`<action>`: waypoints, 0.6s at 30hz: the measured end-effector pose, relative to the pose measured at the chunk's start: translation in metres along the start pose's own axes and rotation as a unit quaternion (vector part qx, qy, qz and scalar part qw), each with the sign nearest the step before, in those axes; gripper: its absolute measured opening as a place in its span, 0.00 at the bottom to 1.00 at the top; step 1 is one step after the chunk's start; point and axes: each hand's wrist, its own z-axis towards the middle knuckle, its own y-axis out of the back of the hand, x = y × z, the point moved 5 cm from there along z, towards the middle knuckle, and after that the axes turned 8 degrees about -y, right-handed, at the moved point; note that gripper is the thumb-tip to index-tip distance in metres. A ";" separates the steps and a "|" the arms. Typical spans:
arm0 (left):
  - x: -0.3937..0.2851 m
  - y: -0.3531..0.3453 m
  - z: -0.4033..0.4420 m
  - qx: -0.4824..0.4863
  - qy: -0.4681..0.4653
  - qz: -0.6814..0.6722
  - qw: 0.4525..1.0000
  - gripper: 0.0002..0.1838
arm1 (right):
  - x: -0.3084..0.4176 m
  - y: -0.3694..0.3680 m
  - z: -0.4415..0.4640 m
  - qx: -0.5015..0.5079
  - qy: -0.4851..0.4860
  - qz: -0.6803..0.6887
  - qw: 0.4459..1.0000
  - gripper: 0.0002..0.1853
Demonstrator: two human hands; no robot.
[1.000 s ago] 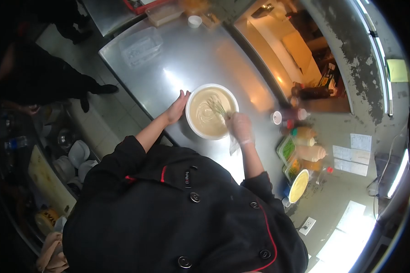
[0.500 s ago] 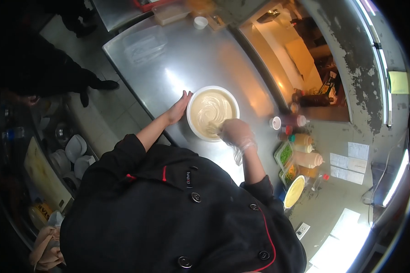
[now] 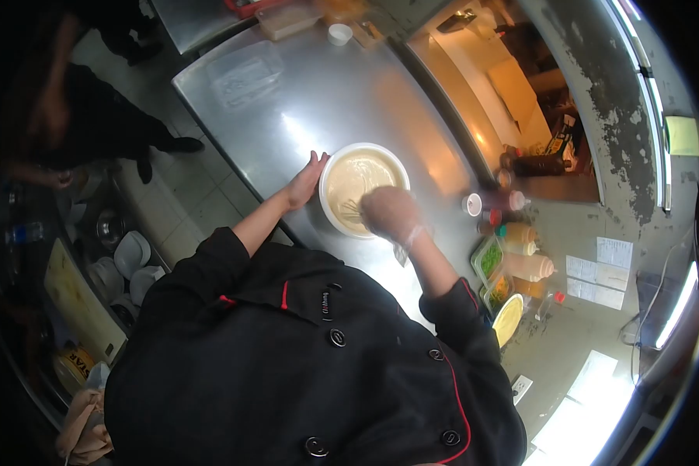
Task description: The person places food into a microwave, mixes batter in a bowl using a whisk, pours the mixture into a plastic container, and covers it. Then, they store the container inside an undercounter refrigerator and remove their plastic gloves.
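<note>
A round white bowl (image 3: 326, 210) of smooth cream-coloured mixture stands on the steel table (image 3: 349, 93). My left hand (image 3: 306, 184) rests against the bowl's left rim, thumb and fingers apart. Over the right part of the bowl, my right hand (image 3: 392, 213), in a clear plastic glove, is closed round a whisk. The whisk's wires (image 3: 351, 208) dip into the mixture near the lower left; its handle is hidden in my fist.
To the right stand squeeze bottles (image 3: 530, 266), a container of chopped greens (image 3: 488, 259), a yellow-topped tub (image 3: 509, 320) and a small cup (image 3: 471, 204). A clear container (image 3: 245, 75) lies at the table's far left. Another person (image 3: 93, 116) stands at the left.
My right hand has moved left over the bowl with the whisk, whose wires have shifted down and left in the mixture. My left hand has stayed at the rim. The other person's arm has come into view.
</note>
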 end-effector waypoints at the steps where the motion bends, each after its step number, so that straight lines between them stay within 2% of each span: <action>1: -0.001 0.000 -0.001 0.002 0.002 -0.007 1.000 0.56 | 0.003 0.008 0.009 -0.001 0.018 -0.012 1.000 0.10; 8: -0.001 0.002 -0.001 0.040 0.010 -0.064 0.997 0.59 | 0.012 0.051 0.092 0.045 0.080 -0.071 0.993 0.12; 11: 0.014 0.012 0.008 0.044 -0.031 -0.065 0.996 0.58 | -0.001 0.054 0.126 0.118 0.077 -0.110 0.984 0.15; 18: -0.006 -0.004 -0.005 0.019 -0.019 -0.073 0.997 0.57 | -0.093 0.040 0.154 0.127 -0.006 0.041 0.991 0.18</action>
